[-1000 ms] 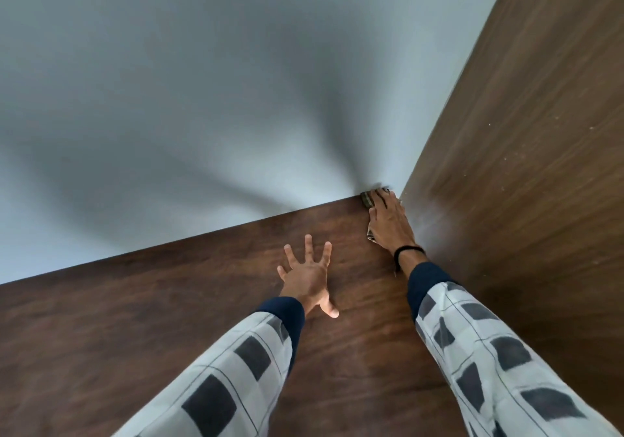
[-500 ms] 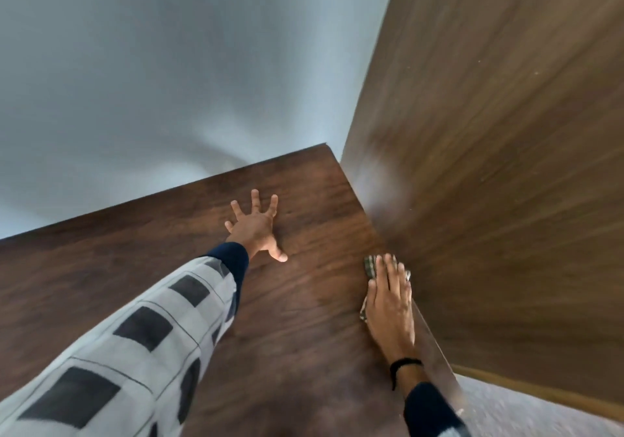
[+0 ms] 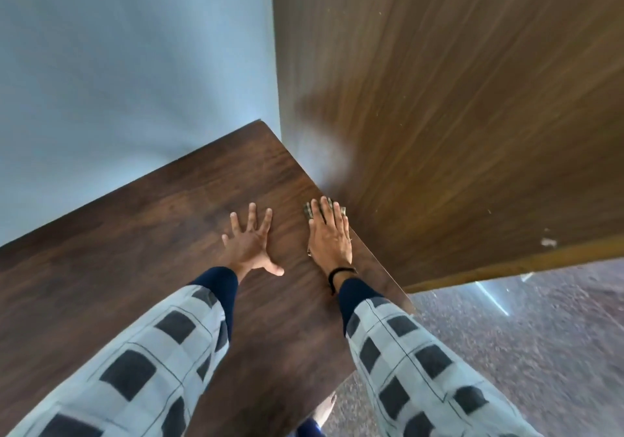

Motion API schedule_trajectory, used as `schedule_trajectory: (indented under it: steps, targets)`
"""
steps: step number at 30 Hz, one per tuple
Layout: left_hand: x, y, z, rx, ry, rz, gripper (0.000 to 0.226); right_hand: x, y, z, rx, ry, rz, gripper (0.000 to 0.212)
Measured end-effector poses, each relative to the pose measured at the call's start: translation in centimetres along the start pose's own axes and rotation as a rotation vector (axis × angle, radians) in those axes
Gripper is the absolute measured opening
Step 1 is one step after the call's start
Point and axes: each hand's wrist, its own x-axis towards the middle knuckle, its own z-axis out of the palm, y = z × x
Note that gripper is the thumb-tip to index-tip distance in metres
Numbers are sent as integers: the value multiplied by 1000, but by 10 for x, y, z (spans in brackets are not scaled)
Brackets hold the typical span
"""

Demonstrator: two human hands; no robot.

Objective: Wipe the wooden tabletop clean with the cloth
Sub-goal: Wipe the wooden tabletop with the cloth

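Note:
The dark wooden tabletop fills the lower left and centre of the head view. My right hand lies flat on a small greenish patterned cloth, pressing it to the table near the right edge; only the cloth's far end shows past my fingertips. My left hand rests flat on the wood with fingers spread and nothing in it, just left of my right hand.
A tall brown wooden panel stands against the table's right edge. A pale blue wall runs behind the table. Speckled floor shows at the lower right, past the table's near corner.
My right hand slid the cloth back from the far corner along the right edge toward me. The left hand stayed flat on the wood. The view swung to the right.

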Motion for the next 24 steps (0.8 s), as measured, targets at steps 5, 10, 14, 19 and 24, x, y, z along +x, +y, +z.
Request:
schedule_trajectory:
  steps: [5,10,14,19,24]
  targets:
    - [1,3,-5,10,-16,-15,148,-67,50,-7,8,41,78,51]
    - [4,6,-4,28,-51,-33,149,-134,91,-17,-9,92,234,53]
    - [4,12,-5,49,-73,-55,149,-163,98,-22,-14,116,337,57]
    - [2,11,-6,24,-69,-60,147,-206,69,-6,85,215,535,56]
    - [2,14,-6,23,-75,-86,147,-257,45,12,67,156,385,54]
